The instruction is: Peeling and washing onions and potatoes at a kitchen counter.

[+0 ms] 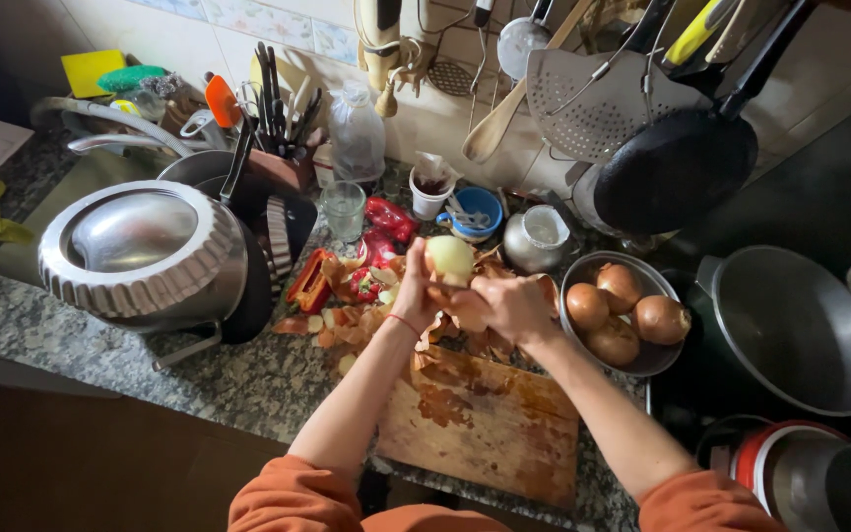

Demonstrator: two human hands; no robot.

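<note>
Pale yellow-white and already bare of most of its skin, the peeled onion (449, 257) sat at the top of the two hands, raised above the wooden cutting board (485, 419) on the granite desk (100, 345). The left hand (414, 291) was clamped on the onion from its left side, fingers reaching up along the bulb, and the right hand (504, 305) closed in from the right and lower side, its fingers curled at the base, where brown skin (490, 264) hung loose. The onion thus stood above and between both grips, more of it showing over the fingertips than hidden in them. It was nearly round, so its long axis could not be told for sure; the rounded bare end faced up and away from the person, toward the tiled wall. Just below the grips, papery peelings lay on the far edge of the board. To the right of the right grip, close by, a metal bowl (642, 360) held four unpeeled onions (622, 310). To the left of the left grip lay red pepper pieces (312, 281), and beyond them a large upturned steel pot (140, 251).
</note>
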